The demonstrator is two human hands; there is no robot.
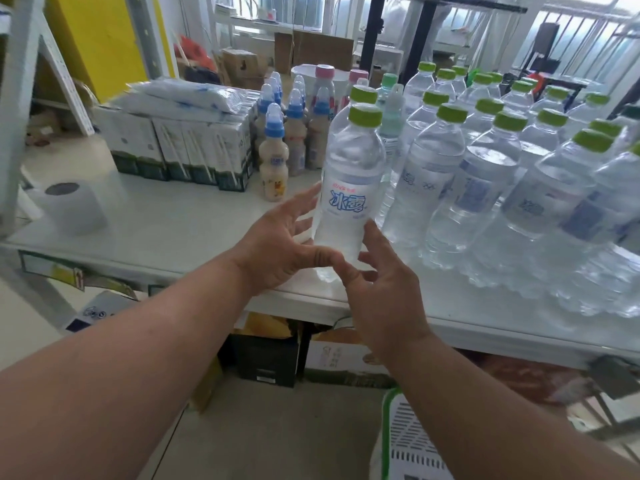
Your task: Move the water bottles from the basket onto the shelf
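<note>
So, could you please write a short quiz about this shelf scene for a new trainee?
1. True or false: the front water bottle stands upright on the shelf.
2. What colour are the water bottle caps: A red, B green, C black?
3. Which object stands near the shelf's left edge?

Key:
1. True; the left hand and right hand are open around its base.
2. B
3. The toilet paper roll

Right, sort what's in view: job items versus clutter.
Job: front water bottle, stocked water bottles, shelf, basket, left hand, right hand.
Clutter: milk cartons, blue-capped drinks, tissue roll.
</note>
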